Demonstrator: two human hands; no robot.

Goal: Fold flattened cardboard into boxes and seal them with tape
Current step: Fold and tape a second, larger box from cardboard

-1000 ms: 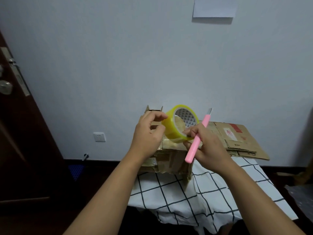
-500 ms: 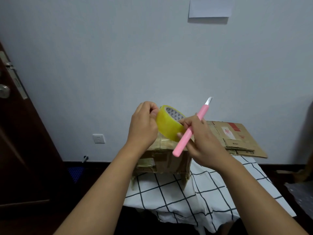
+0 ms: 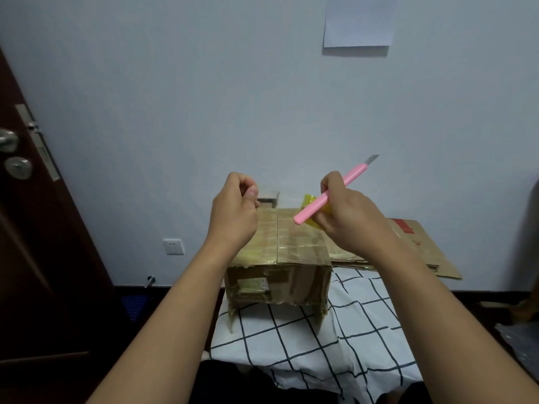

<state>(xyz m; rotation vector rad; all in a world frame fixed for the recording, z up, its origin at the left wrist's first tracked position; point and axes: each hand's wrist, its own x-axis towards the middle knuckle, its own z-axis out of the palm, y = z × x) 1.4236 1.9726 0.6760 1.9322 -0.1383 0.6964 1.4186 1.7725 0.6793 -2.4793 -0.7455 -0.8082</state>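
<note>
Box (image 3: 280, 258) sitting upright on desk covered by checked cloth (image 3: 335, 339), top flaps already closed, lots of tape strips already running across top and front face. Left hand (image 3: 233, 211) hovering above box's left rear corner, fingers (image 3: 251, 191) curled and pinching what looks like the free end of clear tape; a faint clear strip seems to be stretching toward the right hand, hard to confirm. Right hand (image 3: 350, 217) above box's right rear edge, fingers clamping both a pink craft knife (image 3: 326, 199) and the yellow tape roll (image 3: 313, 204), roll mostly hidden behind the hand. Knife blade pointing up and right, away from the box.

Progress judgement: this box is looking folded and largely sealed; the centre seam on top is already showing tape. Current step is likely pulling out another length to lay down and then cutting it with the knife. Bottom flaps at the front are hanging loose over the cloth, so that side may be needing work, cannot tell for sure. Stack of flattened cardboard (image 3: 408, 249) lying just behind and right of the box, so more boxes are remaining to fold and seal.
</note>
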